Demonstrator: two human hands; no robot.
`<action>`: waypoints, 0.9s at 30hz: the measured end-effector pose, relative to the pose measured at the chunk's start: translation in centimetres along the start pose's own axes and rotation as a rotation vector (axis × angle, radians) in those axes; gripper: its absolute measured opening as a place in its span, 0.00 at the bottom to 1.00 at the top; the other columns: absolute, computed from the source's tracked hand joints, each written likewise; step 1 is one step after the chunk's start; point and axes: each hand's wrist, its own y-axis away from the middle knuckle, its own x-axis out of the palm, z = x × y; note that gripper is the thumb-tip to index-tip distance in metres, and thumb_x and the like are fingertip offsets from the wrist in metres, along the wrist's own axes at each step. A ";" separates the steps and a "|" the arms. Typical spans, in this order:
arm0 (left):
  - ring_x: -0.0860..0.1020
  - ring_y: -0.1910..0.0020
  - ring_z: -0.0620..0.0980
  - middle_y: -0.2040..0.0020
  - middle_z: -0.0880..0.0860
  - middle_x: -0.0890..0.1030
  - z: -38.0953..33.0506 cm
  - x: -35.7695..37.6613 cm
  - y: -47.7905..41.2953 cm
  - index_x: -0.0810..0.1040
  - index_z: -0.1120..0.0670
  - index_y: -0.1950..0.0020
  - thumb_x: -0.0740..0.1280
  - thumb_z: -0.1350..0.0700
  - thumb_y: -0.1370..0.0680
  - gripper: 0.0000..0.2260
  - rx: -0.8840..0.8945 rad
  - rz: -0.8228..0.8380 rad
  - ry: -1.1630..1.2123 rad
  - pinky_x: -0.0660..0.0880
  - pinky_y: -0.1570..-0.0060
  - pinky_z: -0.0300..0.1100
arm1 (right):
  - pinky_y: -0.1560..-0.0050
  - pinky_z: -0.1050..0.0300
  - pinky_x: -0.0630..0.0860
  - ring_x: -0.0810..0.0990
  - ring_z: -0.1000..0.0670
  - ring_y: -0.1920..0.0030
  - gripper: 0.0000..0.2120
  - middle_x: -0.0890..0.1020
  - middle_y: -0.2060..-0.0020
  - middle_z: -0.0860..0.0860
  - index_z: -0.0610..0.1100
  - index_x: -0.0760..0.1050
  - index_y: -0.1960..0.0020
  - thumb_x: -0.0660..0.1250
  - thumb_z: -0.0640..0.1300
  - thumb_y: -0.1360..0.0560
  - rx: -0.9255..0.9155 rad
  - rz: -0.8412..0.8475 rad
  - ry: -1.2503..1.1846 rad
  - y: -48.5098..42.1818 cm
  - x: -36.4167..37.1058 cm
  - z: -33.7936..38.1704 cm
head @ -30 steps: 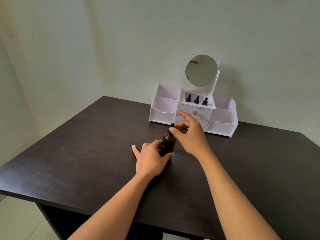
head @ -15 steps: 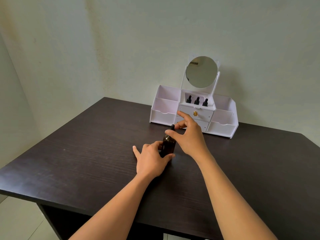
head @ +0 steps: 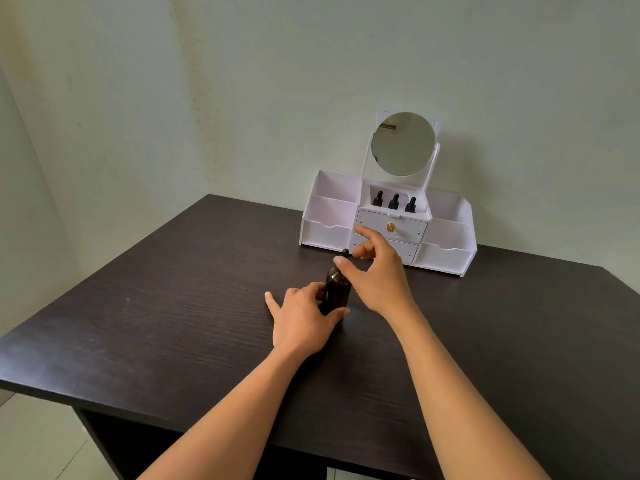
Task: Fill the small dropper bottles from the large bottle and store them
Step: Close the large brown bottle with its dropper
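Note:
A large amber bottle (head: pixel 337 291) with a black dropper cap (head: pixel 345 252) stands upright on the dark table (head: pixel 173 306). My left hand (head: pixel 301 320) wraps around its lower body. My right hand (head: pixel 375 271) pinches the cap's collar between thumb and a finger, with the index finger raised. Three small dropper bottles (head: pixel 393 201) stand in a row in the centre top compartment of the white organizer (head: pixel 325 233), below its round mirror (head: pixel 402 143).
The organizer has open side bins and two drawers with a gold knob (head: pixel 390 227), set against the wall at the table's back. The table's front edge (head: pixel 104 403) runs close to me, with floor tiles below at left.
My right hand's fingers have shifted slightly on the cap, as in a twist. The bottle and my left hand stay in place.

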 end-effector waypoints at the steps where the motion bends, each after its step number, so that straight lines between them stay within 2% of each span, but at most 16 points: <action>1: 0.71 0.32 0.46 0.42 0.41 0.81 0.0 0.0 0.0 0.75 0.43 0.32 0.70 0.35 0.26 0.26 0.001 0.000 0.000 0.39 0.24 0.66 | 0.38 0.58 0.71 0.76 0.58 0.44 0.28 0.79 0.51 0.58 0.52 0.67 0.27 0.71 0.47 0.25 0.005 0.018 -0.030 0.0 -0.1 0.0; 4: 0.71 0.32 0.46 0.43 0.41 0.81 0.0 0.0 0.0 0.75 0.42 0.32 0.70 0.35 0.26 0.25 0.003 -0.002 0.000 0.39 0.25 0.66 | 0.38 0.61 0.70 0.77 0.58 0.42 0.28 0.82 0.49 0.58 0.51 0.66 0.26 0.69 0.40 0.23 -0.001 0.073 -0.067 0.0 -0.2 0.1; 8: 0.71 0.33 0.45 0.43 0.41 0.81 0.1 0.1 0.0 0.75 0.42 0.33 0.70 0.35 0.26 0.24 0.000 -0.007 -0.001 0.38 0.24 0.66 | 0.43 0.60 0.73 0.78 0.55 0.47 0.27 0.79 0.53 0.54 0.51 0.70 0.30 0.74 0.49 0.27 0.013 0.032 0.009 0.0 0.3 -0.1; 10: 0.71 0.33 0.45 0.43 0.41 0.81 0.0 0.0 0.0 0.75 0.42 0.32 0.70 0.35 0.26 0.24 -0.001 -0.004 -0.007 0.39 0.24 0.66 | 0.44 0.61 0.72 0.76 0.55 0.46 0.28 0.78 0.52 0.54 0.52 0.69 0.30 0.74 0.51 0.27 0.020 0.019 -0.009 0.2 0.4 -0.3; 13: 0.71 0.33 0.46 0.43 0.42 0.81 0.0 -0.1 0.1 0.75 0.43 0.32 0.70 0.36 0.26 0.24 0.005 -0.006 -0.004 0.39 0.25 0.66 | 0.35 0.58 0.69 0.75 0.57 0.39 0.28 0.81 0.46 0.59 0.52 0.66 0.26 0.70 0.44 0.24 0.011 0.074 -0.071 0.1 0.4 -0.2; 15: 0.71 0.33 0.46 0.44 0.41 0.81 0.0 -0.1 0.0 0.76 0.43 0.33 0.70 0.36 0.26 0.24 0.008 -0.010 0.001 0.39 0.25 0.66 | 0.34 0.59 0.66 0.75 0.58 0.37 0.29 0.83 0.47 0.60 0.52 0.64 0.25 0.69 0.41 0.23 0.003 0.111 -0.067 0.0 0.5 -0.1; 19: 0.71 0.33 0.45 0.44 0.41 0.80 0.3 0.2 -0.1 0.76 0.42 0.35 0.71 0.36 0.26 0.22 0.005 -0.012 0.023 0.38 0.25 0.67 | 0.41 0.62 0.71 0.78 0.58 0.44 0.23 0.82 0.51 0.56 0.51 0.72 0.32 0.72 0.43 0.24 0.007 0.040 -0.042 0.3 0.6 -0.1; 21: 0.70 0.32 0.45 0.43 0.42 0.79 0.4 0.3 -0.2 0.77 0.42 0.35 0.71 0.36 0.27 0.23 0.005 -0.013 0.019 0.39 0.25 0.68 | 0.41 0.59 0.75 0.78 0.56 0.46 0.20 0.81 0.51 0.55 0.51 0.74 0.34 0.73 0.44 0.25 0.008 0.017 -0.025 0.4 0.8 -0.1; 23: 0.71 0.33 0.45 0.43 0.42 0.80 0.5 0.4 -0.2 0.77 0.42 0.36 0.71 0.36 0.27 0.22 0.010 -0.017 0.020 0.39 0.25 0.69 | 0.39 0.58 0.74 0.77 0.58 0.45 0.22 0.81 0.49 0.56 0.52 0.72 0.33 0.72 0.45 0.25 -0.005 0.027 -0.018 0.4 0.9 -0.2; 25: 0.73 0.34 0.44 0.44 0.41 0.81 0.4 0.4 -0.2 0.77 0.42 0.36 0.71 0.36 0.27 0.21 0.019 -0.023 0.018 0.39 0.26 0.69 | 0.37 0.61 0.70 0.75 0.61 0.42 0.25 0.82 0.45 0.58 0.53 0.69 0.28 0.70 0.43 0.23 -0.007 0.080 -0.050 0.3 0.6 -0.3; 27: 0.74 0.35 0.44 0.44 0.41 0.81 0.3 0.3 -0.3 0.77 0.42 0.36 0.71 0.36 0.27 0.22 0.025 -0.022 0.008 0.39 0.26 0.70 | 0.41 0.69 0.69 0.76 0.60 0.39 0.26 0.83 0.44 0.60 0.54 0.66 0.26 0.66 0.40 0.22 0.003 0.128 -0.097 0.1 0.1 -0.4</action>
